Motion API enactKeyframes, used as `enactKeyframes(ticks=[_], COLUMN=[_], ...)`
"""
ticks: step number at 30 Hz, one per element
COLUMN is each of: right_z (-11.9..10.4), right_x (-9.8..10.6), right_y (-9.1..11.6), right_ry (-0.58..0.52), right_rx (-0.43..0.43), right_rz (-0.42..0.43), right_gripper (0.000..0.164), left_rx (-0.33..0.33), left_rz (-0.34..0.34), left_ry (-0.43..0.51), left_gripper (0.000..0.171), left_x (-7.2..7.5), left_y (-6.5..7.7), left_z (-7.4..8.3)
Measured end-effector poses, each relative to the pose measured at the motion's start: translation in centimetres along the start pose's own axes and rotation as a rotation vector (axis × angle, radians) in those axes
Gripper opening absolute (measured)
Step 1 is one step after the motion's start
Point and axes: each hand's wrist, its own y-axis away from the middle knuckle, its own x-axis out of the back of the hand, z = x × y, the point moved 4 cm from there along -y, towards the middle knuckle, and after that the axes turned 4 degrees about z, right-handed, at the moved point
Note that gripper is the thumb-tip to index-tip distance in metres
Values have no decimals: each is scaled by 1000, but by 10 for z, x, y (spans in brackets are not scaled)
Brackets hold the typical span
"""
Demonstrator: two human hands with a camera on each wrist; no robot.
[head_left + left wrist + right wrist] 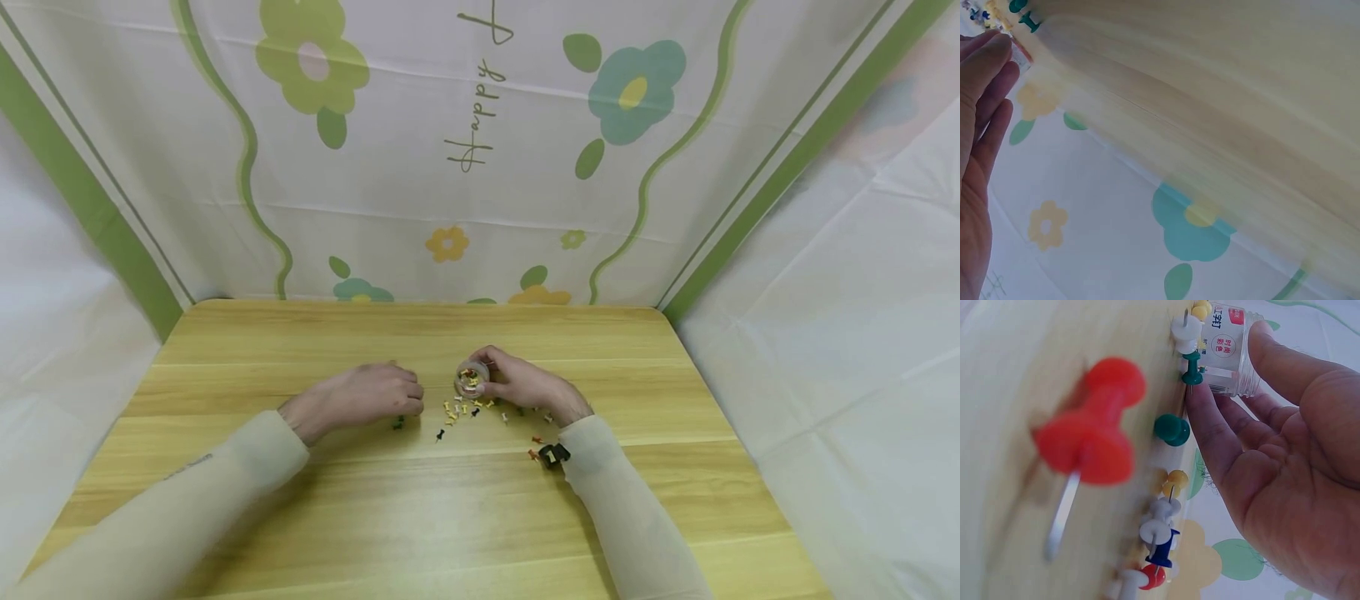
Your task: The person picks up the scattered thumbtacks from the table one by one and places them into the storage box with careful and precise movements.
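My right hand (528, 385) grips a small clear jar (1230, 347) with a printed label, thumb on one side and fingers on the other. Several push pins (472, 382) in yellow, red and other colours show inside it. My left hand (367, 393) hovers low over the table left of the jar, fingers bent and thumb near them. Whether anything is between its fingertips is hidden. Close below those fingers lie green push pins (1029, 22). Between the hands, loose yellow, white and dark push pins (452, 412) are scattered, with a dark blue pin (440, 435) nearer me.
Red push pins (535, 455) lie near my right sleeve, beside a small black object (553, 455). White and green pins lie below the right hand. The wooden table (420, 517) meets a flower-printed cloth (405, 183) at its back edge, with white cloth at both sides.
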Motion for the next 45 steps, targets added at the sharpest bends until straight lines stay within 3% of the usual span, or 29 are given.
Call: enactKeyframes(ticks=[7, 14, 21, 27, 35, 41, 45], right_z=[0, 3, 2, 0, -1, -2, -2], right_x=[0, -1, -2, -2, -1, 0, 0], right_y=[-1, -1, -1, 0, 1, 1, 1], right_ry=[6, 7, -1, -3, -9, -10, -13], right_rx=[-6, -13, -9, -14, -17, -20, -14], right_rz=[-1, 3, -1, 2, 5, 4, 2], right_gripper=[48, 49, 48, 48, 47, 47, 48], left_rx=[-17, -32, 43, 93, 180, 272, 305], left_rz=[-11, -3, -37, 0, 63, 97, 126], left_ry=[-40, -66, 47, 127, 126, 239, 301], left_gripper=[21, 23, 23, 24, 22, 11, 13], left_x=[-1, -4, -11, -10, -8, -7, -6], left_y=[12, 16, 13, 4, -12, -25, -35], left_z=[2, 3, 1, -1, -6, -11, -13])
